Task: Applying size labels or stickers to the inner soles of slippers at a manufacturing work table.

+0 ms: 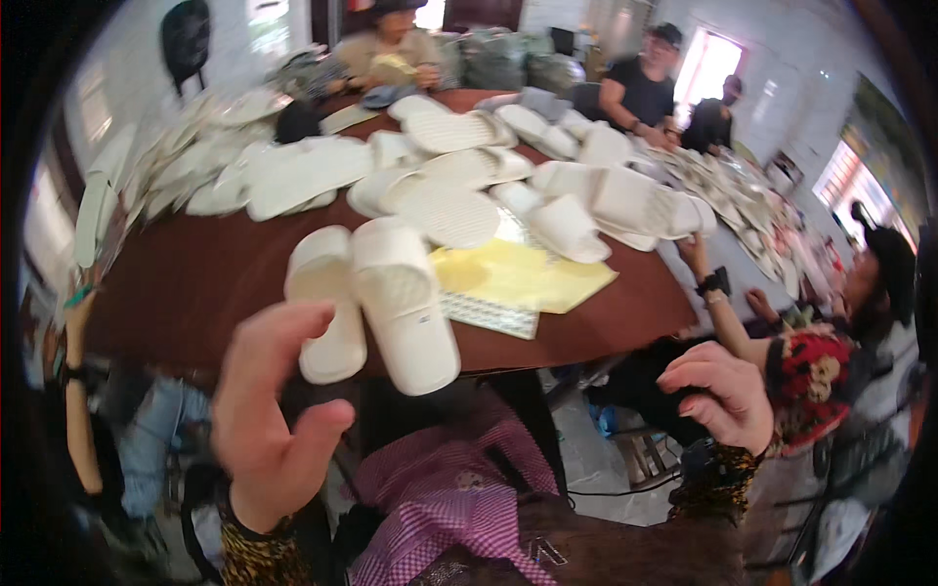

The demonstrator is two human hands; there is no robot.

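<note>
A pair of cream slippers lies at the near edge of the brown table, toes away from me: a left-hand slipper [330, 347] and a right-hand slipper [405, 337] beside it. My left hand [269, 420] is raised close to the pair, thumb and fingers spread apart, holding nothing. It overlaps the edge of one slipper in the picture; whether they touch I cannot tell. Over to the right, my right hand [723, 396] hovers off the table edge, fingers loosely bent and empty. A yellow sheet [528, 273] and a white sheet of small stickers [493, 314] lie just right of the pair.
Loose slippers [449, 217] are heaped across the brown table [195, 283], with more piled at the left and on the right-hand table. A co-worker's hand [696, 256] touches slippers at the right. Another person's arm [83, 391] is at far left. Several people work around.
</note>
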